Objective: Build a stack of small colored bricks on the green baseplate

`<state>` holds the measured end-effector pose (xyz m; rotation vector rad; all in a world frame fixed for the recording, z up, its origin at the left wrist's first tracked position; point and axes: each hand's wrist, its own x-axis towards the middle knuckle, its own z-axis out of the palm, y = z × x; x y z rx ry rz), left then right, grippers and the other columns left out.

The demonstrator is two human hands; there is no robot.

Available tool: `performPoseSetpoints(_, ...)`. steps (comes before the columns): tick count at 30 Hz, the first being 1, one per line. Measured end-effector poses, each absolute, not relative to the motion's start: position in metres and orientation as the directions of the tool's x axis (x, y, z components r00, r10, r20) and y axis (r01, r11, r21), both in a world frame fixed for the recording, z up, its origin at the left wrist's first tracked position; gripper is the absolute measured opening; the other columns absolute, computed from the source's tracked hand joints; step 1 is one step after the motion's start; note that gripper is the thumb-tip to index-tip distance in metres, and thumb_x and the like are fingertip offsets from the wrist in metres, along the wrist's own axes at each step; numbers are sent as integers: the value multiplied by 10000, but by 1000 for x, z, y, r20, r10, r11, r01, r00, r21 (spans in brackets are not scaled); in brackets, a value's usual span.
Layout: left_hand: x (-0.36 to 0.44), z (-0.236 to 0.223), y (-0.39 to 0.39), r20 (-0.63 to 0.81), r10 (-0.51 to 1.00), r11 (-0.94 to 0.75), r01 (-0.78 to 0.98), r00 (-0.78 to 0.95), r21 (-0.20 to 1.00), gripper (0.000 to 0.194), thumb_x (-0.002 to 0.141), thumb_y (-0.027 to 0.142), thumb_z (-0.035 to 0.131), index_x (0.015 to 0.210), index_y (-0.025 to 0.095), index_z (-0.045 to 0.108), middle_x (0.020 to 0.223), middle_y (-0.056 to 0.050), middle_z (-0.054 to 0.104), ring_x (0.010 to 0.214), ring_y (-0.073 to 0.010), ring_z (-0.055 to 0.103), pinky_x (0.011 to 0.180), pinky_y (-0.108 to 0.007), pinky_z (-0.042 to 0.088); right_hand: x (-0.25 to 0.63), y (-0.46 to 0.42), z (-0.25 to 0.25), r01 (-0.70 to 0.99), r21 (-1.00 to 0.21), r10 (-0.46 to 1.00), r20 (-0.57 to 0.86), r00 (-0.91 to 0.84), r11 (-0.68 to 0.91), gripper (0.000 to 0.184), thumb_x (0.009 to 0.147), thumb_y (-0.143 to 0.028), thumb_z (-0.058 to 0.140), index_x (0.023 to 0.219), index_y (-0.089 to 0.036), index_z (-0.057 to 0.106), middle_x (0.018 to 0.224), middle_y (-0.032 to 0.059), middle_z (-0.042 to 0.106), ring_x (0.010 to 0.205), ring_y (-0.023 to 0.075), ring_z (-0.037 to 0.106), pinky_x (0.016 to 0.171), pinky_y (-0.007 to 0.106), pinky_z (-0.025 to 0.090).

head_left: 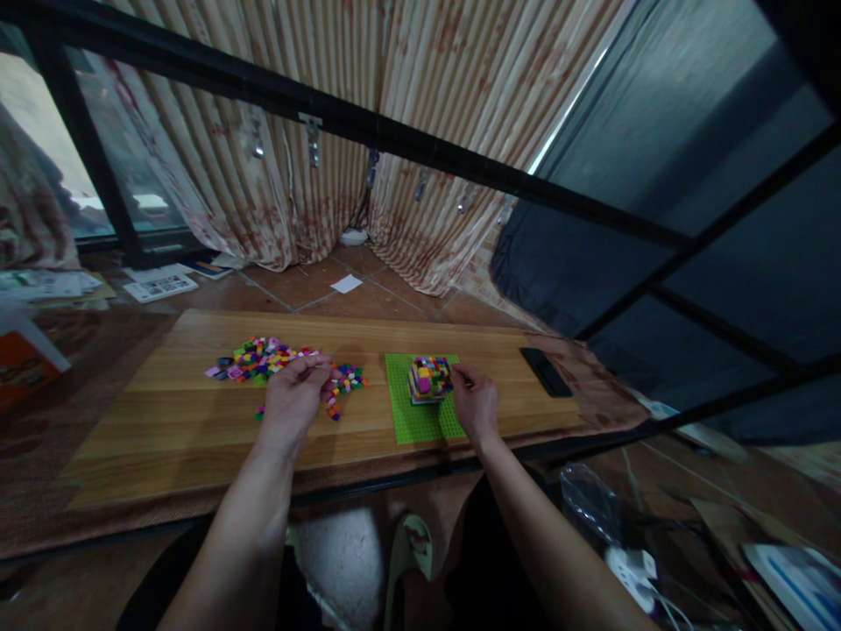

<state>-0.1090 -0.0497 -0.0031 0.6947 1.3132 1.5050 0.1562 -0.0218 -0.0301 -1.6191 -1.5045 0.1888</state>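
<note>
Over the heap of loose toy bricks point(259, 355) is my left hand point(297, 390), its fingers drawn together in a pinch; whatever is in them is too small to make out. A block-shaped build of many-coloured toy bricks point(428, 379) stands on a green baseplate point(411, 427) in the middle of the board. My right hand point(477, 401) is at the build's right side, thumb and fingers closed close to its upper edge. Whether a brick sits between those fingertips is hidden.
The wooden board point(216, 447) carries the bricks, and a black phone point(545, 372) lies at its right end. A black metal bar crosses above the far side, with curtains point(315, 202) behind. Papers point(161, 287) lie beyond at the left. A power strip point(632, 574) is low on the right.
</note>
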Motion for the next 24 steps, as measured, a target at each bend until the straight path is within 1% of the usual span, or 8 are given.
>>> performPoseSetpoints(3,-109,-4,-49,-183,916,72,-302,-358,951,312,602,332,745,848,156,669,655,-1,660,542,-116,559,545,-240,445,158,-16,-35,566,-815,866,368,338,125,314,766,-389,562,857,-136,723,794,97,733,734,210,648,693,317,485)
performPoseSetpoints(6,-110,-6,-48,-190,910,76,-300,-370,951,305,600,322,742,846,157,670,660,-3,662,552,-120,568,544,-236,448,158,-9,-41,368,-924,874,258,412,100,340,704,-431,612,823,-128,711,771,86,725,726,200,644,671,304,486)
performPoseSetpoints(8,-110,-6,-48,-187,911,74,-299,-368,951,292,601,312,737,838,157,670,653,-3,661,547,-119,566,532,-231,445,156,-6,-44,249,-966,887,173,429,67,362,653,-459,649,797,-132,705,751,73,721,702,191,641,644,294,483)
performPoseSetpoints(10,-110,-5,-48,-180,915,69,-301,-360,951,277,605,298,730,835,154,670,646,-3,661,540,-115,561,523,-225,443,154,-4,-46,181,-983,897,114,428,38,375,613,-469,677,781,-135,704,738,64,719,686,184,640,627,287,481)
performPoseSetpoints(12,-109,-5,-48,-177,918,65,-306,-356,950,273,607,286,723,839,151,670,645,-4,661,537,-112,560,520,-222,447,153,-4,-48,166,-985,902,104,419,37,368,608,-463,686,775,-136,708,732,60,719,683,179,641,632,287,484)
performPoseSetpoints(18,-108,-4,-49,-172,917,57,-310,-359,949,286,601,306,731,833,154,663,633,-6,659,523,-112,551,497,-219,436,154,-2,-49,197,-977,906,152,396,77,319,611,-429,686,750,-143,716,726,57,724,676,176,639,656,300,499)
performPoseSetpoints(24,-109,-5,-49,-178,920,65,-310,-350,948,294,593,323,740,822,158,658,634,-4,659,524,-115,553,510,-227,436,153,0,-50,221,-973,906,150,396,65,331,615,-437,671,750,-138,713,710,53,713,657,172,630,648,297,490)
